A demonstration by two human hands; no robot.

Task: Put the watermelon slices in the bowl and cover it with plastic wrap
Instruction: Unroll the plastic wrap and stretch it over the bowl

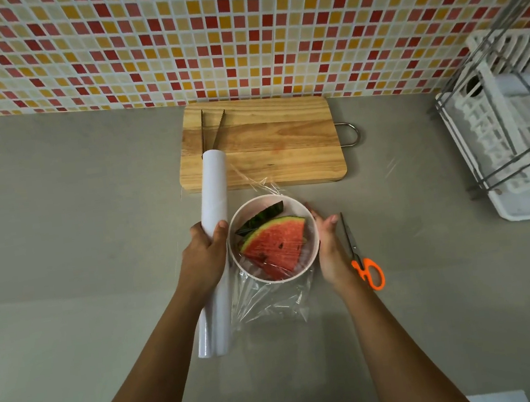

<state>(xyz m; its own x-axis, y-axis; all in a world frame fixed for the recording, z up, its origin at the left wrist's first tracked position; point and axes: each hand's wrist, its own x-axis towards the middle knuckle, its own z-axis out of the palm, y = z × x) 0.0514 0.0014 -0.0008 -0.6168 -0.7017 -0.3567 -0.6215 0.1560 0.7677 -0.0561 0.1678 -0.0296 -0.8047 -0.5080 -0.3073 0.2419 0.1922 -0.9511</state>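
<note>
Near the middle, watermelon slices (274, 244) are held in the bowl (309, 222) under plastic wrap (271, 303), its roll (212, 207) gripped by the left hand (202, 258), the right hand (329, 246) spread flat against it.

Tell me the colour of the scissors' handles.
Orange handles on the scissors, seen in the head view.

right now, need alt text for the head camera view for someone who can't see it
A person's left hand grips a plastic wrap roll beside a white bowl of watermelon slices filmed over with wrap, the right hand flat against its side. Orange-handled scissors lie right; a cutting board with tongs sits behind.
</note>
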